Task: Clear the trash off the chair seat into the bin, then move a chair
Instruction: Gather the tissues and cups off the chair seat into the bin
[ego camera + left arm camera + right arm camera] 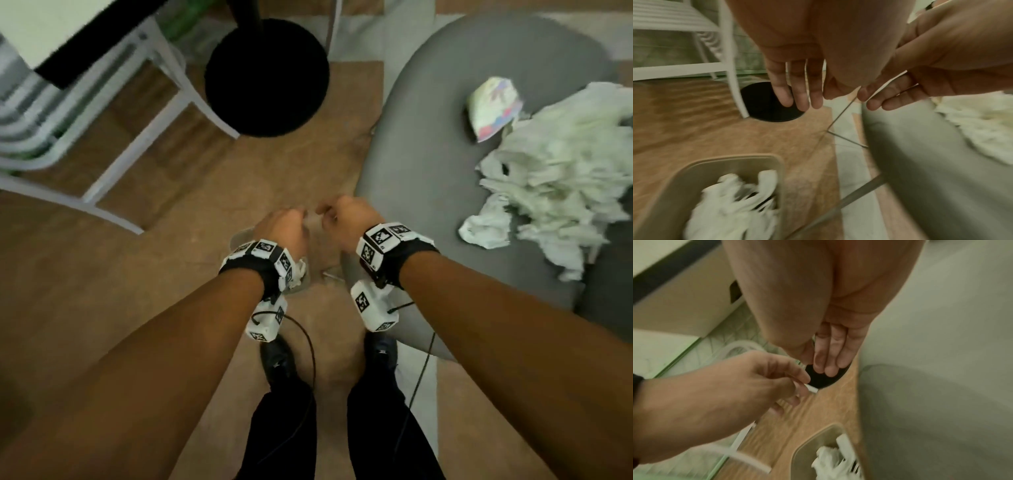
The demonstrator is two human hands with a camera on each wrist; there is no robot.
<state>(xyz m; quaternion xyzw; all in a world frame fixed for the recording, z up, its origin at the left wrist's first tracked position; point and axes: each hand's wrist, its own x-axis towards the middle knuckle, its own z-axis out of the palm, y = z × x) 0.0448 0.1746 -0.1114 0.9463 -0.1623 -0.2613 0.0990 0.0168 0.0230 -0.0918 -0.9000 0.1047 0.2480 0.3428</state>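
Observation:
The grey chair seat (428,137) on the right carries a heap of crumpled white tissues (555,171) and a colourful wrapper (493,106). My left hand (284,222) and right hand (342,212) hang close together left of the seat, above the beige bin (735,160). The bin has white tissue (731,203) inside and is mostly hidden under my wrists in the head view. My left hand's fingers (807,100) point down, relaxed and empty. My right hand (824,368) also has straight fingers and holds nothing. A small white scrap (812,388) shows by my left fingertips; whether it is held is unclear.
A black round base (267,78) with a pole stands on the wooden floor ahead. A white slatted chair frame (113,171) is at the left, under a white table edge (51,27). My feet stand just behind the bin. The grey chair's thin metal legs (844,139) are on the right.

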